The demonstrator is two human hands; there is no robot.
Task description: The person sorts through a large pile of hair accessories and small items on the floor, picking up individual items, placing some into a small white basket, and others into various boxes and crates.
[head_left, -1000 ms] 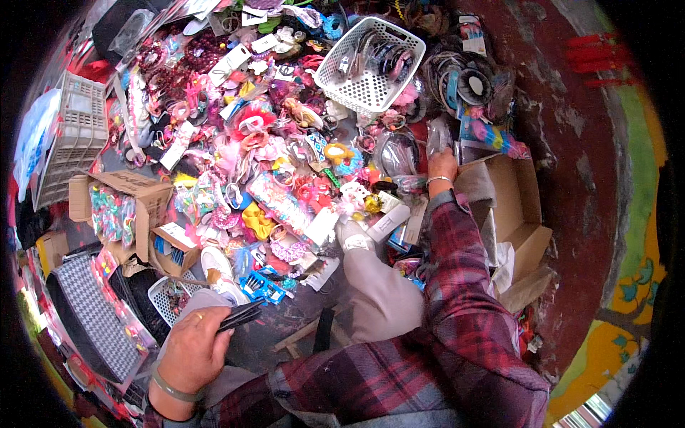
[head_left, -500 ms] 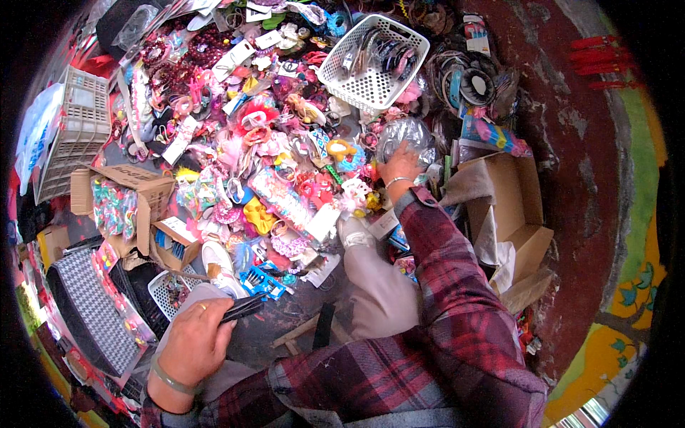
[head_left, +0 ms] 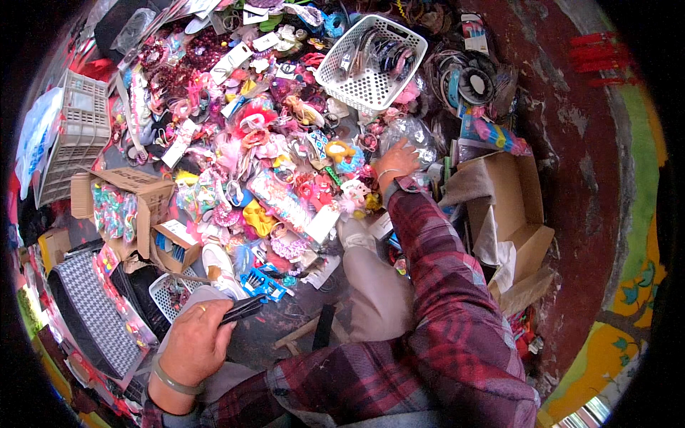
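Left hand [head_left: 194,341], eight o'clock, clamps black strips [head_left: 245,309]; right hand [head_left: 398,161], one-thirty, at clear bag [head_left: 419,137], can't tell its grip, slick plastic could make it slip.

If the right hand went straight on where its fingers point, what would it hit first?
Probably the clear plastic packaging just ahead of the right hand; depth is unclear, so they may already touch.

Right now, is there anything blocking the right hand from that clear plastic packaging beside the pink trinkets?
Nothing visible does. The right hand overlaps the near edge of the clear plastic packaging, though whether its fingers touch it is unclear. The white perforated basket lies beyond the packaging, not between.
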